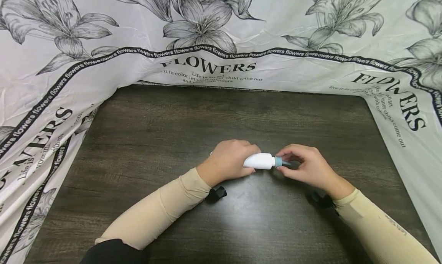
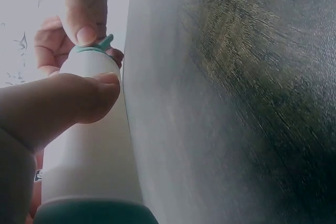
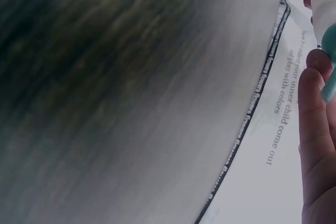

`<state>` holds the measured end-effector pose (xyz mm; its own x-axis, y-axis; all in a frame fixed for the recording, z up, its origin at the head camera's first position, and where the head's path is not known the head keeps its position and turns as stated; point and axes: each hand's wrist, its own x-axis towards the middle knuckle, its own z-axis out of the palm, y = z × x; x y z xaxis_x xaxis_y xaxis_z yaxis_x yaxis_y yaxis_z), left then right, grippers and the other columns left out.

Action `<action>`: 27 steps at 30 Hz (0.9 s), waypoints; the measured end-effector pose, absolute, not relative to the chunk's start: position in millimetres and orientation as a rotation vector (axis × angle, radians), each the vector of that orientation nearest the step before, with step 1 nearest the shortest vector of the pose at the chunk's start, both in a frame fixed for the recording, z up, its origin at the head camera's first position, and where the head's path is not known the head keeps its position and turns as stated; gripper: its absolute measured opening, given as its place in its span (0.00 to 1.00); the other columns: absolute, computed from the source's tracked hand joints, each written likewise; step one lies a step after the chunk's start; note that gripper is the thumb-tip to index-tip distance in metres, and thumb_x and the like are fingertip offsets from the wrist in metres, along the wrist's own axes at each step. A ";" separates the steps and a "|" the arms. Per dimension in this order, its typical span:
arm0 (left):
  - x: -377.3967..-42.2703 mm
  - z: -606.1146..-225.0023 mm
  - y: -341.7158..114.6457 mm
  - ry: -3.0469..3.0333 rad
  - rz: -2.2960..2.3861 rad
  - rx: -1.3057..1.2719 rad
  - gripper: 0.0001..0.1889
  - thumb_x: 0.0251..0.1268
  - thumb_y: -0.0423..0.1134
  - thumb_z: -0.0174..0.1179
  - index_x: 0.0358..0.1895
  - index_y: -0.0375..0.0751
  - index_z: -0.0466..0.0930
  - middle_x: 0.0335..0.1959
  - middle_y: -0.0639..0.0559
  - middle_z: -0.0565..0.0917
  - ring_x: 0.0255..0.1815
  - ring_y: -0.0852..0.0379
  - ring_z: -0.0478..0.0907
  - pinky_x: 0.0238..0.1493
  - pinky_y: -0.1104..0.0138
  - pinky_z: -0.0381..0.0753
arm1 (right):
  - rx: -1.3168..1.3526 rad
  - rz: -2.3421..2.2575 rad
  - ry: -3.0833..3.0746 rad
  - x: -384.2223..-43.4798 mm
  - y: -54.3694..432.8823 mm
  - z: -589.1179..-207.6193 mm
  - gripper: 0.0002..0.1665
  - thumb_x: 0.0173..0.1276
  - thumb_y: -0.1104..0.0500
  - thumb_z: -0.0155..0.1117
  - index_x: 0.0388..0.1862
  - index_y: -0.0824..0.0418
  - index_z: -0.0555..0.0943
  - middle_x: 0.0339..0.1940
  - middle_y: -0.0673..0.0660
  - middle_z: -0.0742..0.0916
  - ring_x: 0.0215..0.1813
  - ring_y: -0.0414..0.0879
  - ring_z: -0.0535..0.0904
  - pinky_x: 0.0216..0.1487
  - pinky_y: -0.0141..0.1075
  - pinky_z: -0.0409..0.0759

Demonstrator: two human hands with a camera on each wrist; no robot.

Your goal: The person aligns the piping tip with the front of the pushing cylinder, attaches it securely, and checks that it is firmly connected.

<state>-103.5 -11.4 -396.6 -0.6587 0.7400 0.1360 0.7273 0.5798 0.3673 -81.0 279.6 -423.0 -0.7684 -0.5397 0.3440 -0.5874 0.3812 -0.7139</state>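
Note:
A white bottle (image 1: 260, 161) lies sideways above the dark table, its neck pointing right. My left hand (image 1: 229, 158) grips it round the body, with the thumb laid along the side in the left wrist view. That view also shows a teal band (image 2: 94, 212) at the bottle's other end. At the neck is a light teal cap (image 1: 278, 161) with a thin tab standing out from it. The thumb and fingers of my right hand (image 1: 309, 166) pinch this cap. In the right wrist view the cap (image 3: 329, 40) and tab show at the right edge, partly cut off.
The dark wood-grain table (image 1: 207, 118) spreads out around both hands. A white cloth (image 1: 293, 72) printed with flowers and lettering hangs along its back and sides. Black straps (image 1: 216, 194) sit at both wrists, below light sleeves.

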 end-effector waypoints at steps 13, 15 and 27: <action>-102.4 -395.4 -9.1 2.772 0.632 1.335 0.24 0.58 0.48 0.82 0.57 0.49 0.87 0.46 0.56 0.89 0.41 0.58 0.86 0.41 0.61 0.85 | 1.038 1.395 -2.588 -80.6 278.2 -422.1 0.26 0.54 0.74 0.82 0.50 0.55 0.88 0.45 0.48 0.90 0.44 0.43 0.90 0.47 0.33 0.87; -102.7 -396.1 -9.4 2.778 0.636 1.338 0.24 0.58 0.48 0.82 0.56 0.49 0.87 0.45 0.56 0.89 0.41 0.58 0.86 0.41 0.61 0.85 | 1.046 1.395 -2.574 -81.2 277.7 -421.9 0.27 0.54 0.75 0.83 0.49 0.54 0.88 0.44 0.47 0.90 0.43 0.42 0.90 0.46 0.33 0.87; -102.5 -397.8 -8.0 2.783 0.678 1.366 0.24 0.57 0.48 0.82 0.56 0.48 0.88 0.46 0.55 0.90 0.42 0.57 0.87 0.41 0.60 0.86 | 0.980 1.411 -2.631 -79.6 281.1 -419.4 0.25 0.58 0.73 0.82 0.51 0.53 0.88 0.42 0.46 0.92 0.40 0.40 0.91 0.35 0.29 0.85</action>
